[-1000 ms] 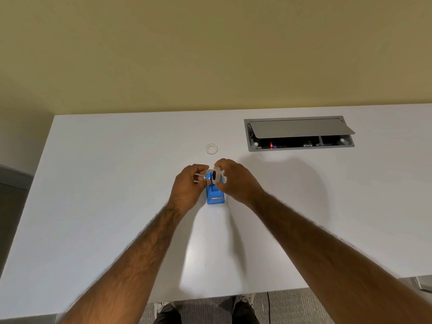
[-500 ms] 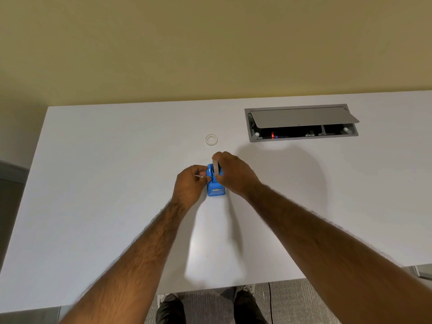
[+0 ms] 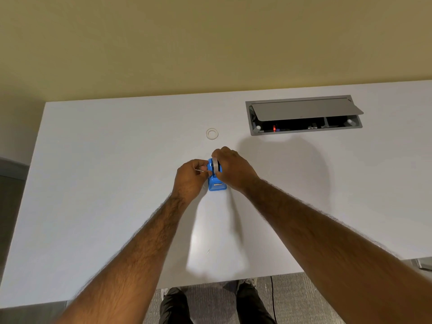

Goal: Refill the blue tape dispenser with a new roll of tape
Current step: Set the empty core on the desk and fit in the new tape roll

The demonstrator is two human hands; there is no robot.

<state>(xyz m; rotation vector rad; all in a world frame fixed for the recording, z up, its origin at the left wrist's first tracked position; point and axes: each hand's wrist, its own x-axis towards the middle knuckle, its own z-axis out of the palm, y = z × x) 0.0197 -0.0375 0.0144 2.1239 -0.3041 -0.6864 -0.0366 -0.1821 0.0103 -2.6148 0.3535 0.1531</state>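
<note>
Over the last second the new roll (image 3: 215, 165) has come down from between the two hands into the top of the blue tape dispenser (image 3: 217, 184), which stands near the middle of the white surface (image 3: 98, 183) with its cutter end towards the person. The right hand (image 3: 236, 170), at 3 o'clock of the dispenser, has its fingers curled over the roll and holds it in the cradle. The left hand (image 3: 189, 178), at 9 o'clock, pinches what looks like the loose tape end (image 3: 199, 170), a thin pale strip sticking out to its left. Whether the roll's hub is fully dropped into its slots cannot be told, as the fingers hide it. The seating step looks nearly done. What probably remains is drawing the end forward over the cutter. An empty core ring (image 3: 212, 133) lies at 12 o'clock, apart from the hands, and an open cable hatch (image 3: 304, 108) is at 2 o'clock.
</note>
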